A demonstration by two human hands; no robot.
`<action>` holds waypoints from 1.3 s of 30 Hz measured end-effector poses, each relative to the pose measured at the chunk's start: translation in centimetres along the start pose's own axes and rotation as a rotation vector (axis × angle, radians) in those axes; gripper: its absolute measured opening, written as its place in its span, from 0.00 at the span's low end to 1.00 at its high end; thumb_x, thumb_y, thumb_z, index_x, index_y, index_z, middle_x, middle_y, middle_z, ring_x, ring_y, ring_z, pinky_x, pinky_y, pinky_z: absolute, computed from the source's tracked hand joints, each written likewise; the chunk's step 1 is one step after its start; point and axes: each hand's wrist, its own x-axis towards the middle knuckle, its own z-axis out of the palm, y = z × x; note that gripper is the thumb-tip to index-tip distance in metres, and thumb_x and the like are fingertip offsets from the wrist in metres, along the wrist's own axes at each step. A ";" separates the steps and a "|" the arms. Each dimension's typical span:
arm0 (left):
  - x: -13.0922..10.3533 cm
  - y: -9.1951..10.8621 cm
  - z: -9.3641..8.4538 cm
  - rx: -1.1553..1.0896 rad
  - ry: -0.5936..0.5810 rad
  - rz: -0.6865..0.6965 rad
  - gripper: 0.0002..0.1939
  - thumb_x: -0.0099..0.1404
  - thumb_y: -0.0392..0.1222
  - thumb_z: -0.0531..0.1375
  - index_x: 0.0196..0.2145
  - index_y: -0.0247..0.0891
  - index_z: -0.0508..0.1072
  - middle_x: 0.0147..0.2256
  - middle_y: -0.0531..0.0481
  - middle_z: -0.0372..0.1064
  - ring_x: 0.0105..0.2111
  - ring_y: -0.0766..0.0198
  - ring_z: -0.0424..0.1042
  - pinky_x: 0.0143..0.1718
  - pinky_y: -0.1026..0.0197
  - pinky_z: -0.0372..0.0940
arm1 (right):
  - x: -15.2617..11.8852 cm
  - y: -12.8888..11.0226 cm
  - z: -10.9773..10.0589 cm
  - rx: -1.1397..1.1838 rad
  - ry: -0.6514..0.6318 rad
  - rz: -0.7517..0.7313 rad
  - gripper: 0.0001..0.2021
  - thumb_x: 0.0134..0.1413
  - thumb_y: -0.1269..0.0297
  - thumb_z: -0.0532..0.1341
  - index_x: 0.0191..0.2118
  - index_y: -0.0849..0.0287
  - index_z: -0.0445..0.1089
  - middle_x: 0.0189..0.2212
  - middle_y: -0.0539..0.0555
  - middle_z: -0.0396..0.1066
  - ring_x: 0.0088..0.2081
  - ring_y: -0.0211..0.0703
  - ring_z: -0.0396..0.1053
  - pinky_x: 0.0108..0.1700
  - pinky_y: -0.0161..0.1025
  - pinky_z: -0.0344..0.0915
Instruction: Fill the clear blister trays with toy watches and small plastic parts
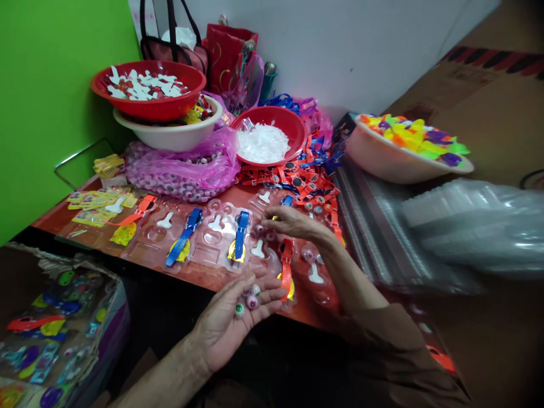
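Observation:
My left hand [238,317] lies palm up below the table edge, fingers spread, with several small eyeball balls [252,302] resting on the palm and fingers. Over the clear plastic trays my right hand [289,221] reaches in from the right, its fingertips close to eyeball balls [259,230] in a tray; whether it grips one is hard to see. The trays carry white pieces [260,248], a blue watch strap [241,232], an orange strap [287,266] and yellow foil pieces [236,251].
Behind stand a red bowl of white shapes [148,106], a red bowl [295,127], and a pink bag of eyeballs [187,170]. A bowl of colourful pieces [382,156] and stacked clear trays [369,226] are right; an open box [113,317] is lower left.

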 end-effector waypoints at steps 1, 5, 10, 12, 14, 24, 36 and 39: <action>0.0 0.0 0.0 -0.002 -0.001 -0.003 0.10 0.71 0.34 0.58 0.48 0.27 0.73 0.44 0.32 0.78 0.45 0.48 0.80 0.54 0.46 0.69 | 0.0 0.0 0.1 0.010 -0.012 0.013 0.14 0.64 0.56 0.58 0.36 0.61 0.73 0.28 0.52 0.76 0.27 0.36 0.69 0.28 0.32 0.62; 0.1 0.0 0.4 -0.007 0.006 -0.024 0.11 0.72 0.34 0.57 0.48 0.25 0.73 0.44 0.32 0.77 0.44 0.49 0.80 0.53 0.50 0.70 | 0.4 -0.6 0.6 -0.063 -0.012 0.049 0.09 0.62 0.64 0.58 0.36 0.62 0.74 0.27 0.52 0.76 0.25 0.36 0.69 0.27 0.32 0.61; 0.4 0.7 0.9 -0.079 -0.017 -0.030 0.18 0.76 0.44 0.50 0.47 0.26 0.73 0.45 0.31 0.76 0.47 0.49 0.78 0.55 0.49 0.68 | 0.2 -2.1 1.2 -0.224 0.145 0.036 0.03 0.56 0.72 0.61 0.32 0.61 0.72 0.25 0.49 0.72 0.24 0.34 0.65 0.27 0.32 0.57; 0.5 1.2 1.2 -0.121 -0.022 -0.018 0.23 0.77 0.49 0.48 0.49 0.25 0.72 0.48 0.30 0.75 0.51 0.47 0.76 0.56 0.47 0.67 | -0.9 -3.2 1.4 -0.215 0.227 -0.023 0.03 0.57 0.71 0.62 0.32 0.61 0.71 0.25 0.49 0.71 0.25 0.34 0.64 0.28 0.33 0.58; 0.5 1.6 1.4 -0.146 -0.007 -0.004 0.24 0.77 0.50 0.47 0.50 0.25 0.72 0.49 0.29 0.74 0.52 0.47 0.75 0.57 0.48 0.67 | -2.7 -4.6 1.7 -0.117 0.254 -0.123 0.04 0.60 0.68 0.61 0.34 0.60 0.72 0.28 0.50 0.73 0.28 0.36 0.66 0.31 0.33 0.61; 0.5 1.1 1.7 -0.145 -0.057 0.075 0.24 0.79 0.46 0.45 0.42 0.30 0.77 0.34 0.44 0.76 0.34 0.63 0.75 0.52 0.54 0.71 | -8.5 -8.8 5.5 -0.044 0.067 -0.282 0.08 0.68 0.63 0.59 0.47 0.53 0.75 0.44 0.55 0.73 0.42 0.42 0.71 0.43 0.38 0.67; 0.2 0.8 1.3 -0.117 -0.071 0.045 0.13 0.76 0.39 0.53 0.42 0.30 0.76 0.30 0.48 0.71 0.35 0.64 0.73 0.60 0.49 0.64 | -8.7 -6.9 6.5 0.018 0.360 -0.214 0.05 0.64 0.63 0.62 0.42 0.58 0.72 0.37 0.54 0.74 0.37 0.41 0.71 0.41 0.39 0.68; 0.4 0.7 1.0 -0.101 -0.095 0.030 0.12 0.75 0.41 0.55 0.45 0.31 0.76 0.36 0.45 0.73 0.42 0.60 0.75 0.61 0.49 0.63 | -8.7 -6.4 6.5 0.037 0.390 -0.274 0.07 0.66 0.65 0.61 0.47 0.57 0.73 0.42 0.55 0.76 0.42 0.42 0.73 0.46 0.40 0.69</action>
